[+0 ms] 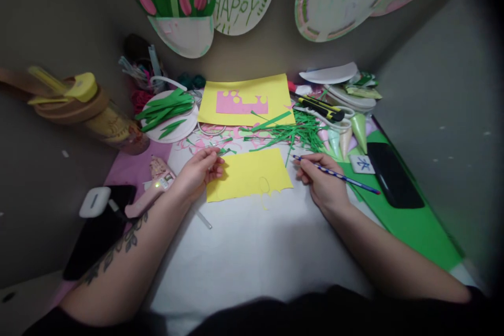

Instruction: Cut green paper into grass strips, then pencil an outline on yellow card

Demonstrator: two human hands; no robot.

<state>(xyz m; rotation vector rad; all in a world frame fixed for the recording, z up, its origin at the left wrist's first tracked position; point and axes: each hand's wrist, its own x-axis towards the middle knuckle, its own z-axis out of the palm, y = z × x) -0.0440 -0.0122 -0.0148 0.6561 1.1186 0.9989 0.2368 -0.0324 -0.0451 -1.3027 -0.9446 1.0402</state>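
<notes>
Clock places run around the small yellow sheet, with 12 at the far side. The counter (244, 252) carries everything but the wall pieces. A green sheet (409, 220) spreads from 3 to 4. Paper-plate pockets (181, 34) on the wall at 12 hold pink tulips with green leaves. Below them lies the large yellow sheet (244, 119), a notched pink piece (236, 107) on top. The small yellow sheet (240, 173), ragged at 5, bears a drawn oval. The tumbler (118, 128) at 10 has a yellow lid; its contents are unclear. At 11, a white plate (185, 128) holds green strips.

Loose green strips (303, 128) crowd 1 o'clock, with piping bags (344, 139) at 2 and a phone (396, 176) at 3.

The left hand (205, 168) curls its grip at the sheet's 9 o'clock edge; whether it pinches anything, I cannot tell. At 3, the right hand's (323, 181) grip closes around a blue pencil (334, 173).
</notes>
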